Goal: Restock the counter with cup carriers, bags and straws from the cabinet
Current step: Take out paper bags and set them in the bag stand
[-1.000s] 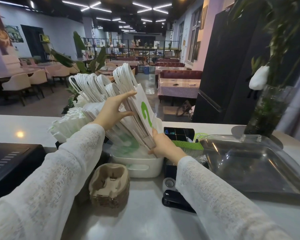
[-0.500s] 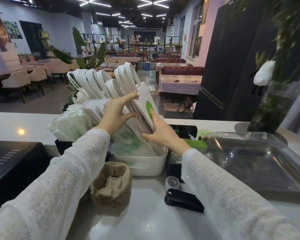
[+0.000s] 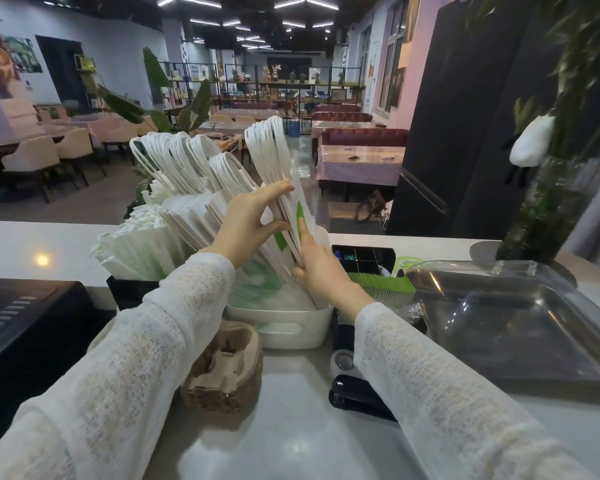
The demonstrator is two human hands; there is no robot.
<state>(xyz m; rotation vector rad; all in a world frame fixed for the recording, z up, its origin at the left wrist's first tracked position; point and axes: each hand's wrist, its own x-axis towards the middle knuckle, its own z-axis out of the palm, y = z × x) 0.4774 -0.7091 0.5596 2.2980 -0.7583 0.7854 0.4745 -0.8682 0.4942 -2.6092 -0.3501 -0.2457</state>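
Note:
White paper bags [image 3: 191, 174] with looped handles and green logos stand packed in a white plastic bin [image 3: 291, 327] on the counter. My left hand [image 3: 253, 220] presses flat against the front bundle of bags, fingers straight along their face. My right hand [image 3: 319, 268] lies against the same bundle from the right, its index finger stretched up the green logo. A stack of brown pulp cup carriers [image 3: 222, 368] sits in front of the bin. Paper-wrapped straws [image 3: 136, 244] fill a black holder [image 3: 129, 292] at the left.
A clear domed cover over a tray [image 3: 520, 317] takes the right of the counter, with a glass vase of greenery [image 3: 548, 209] behind it. A black stapler [image 3: 357, 396] and a tape roll [image 3: 342, 362] lie near my right forearm. A black register [image 3: 18, 323] stands at the left.
The front bundle of bags has been tipped more upright toward the bin's right wall. My right hand slid up from the bundle's lower edge onto its face. My left hand followed the bags to the right.

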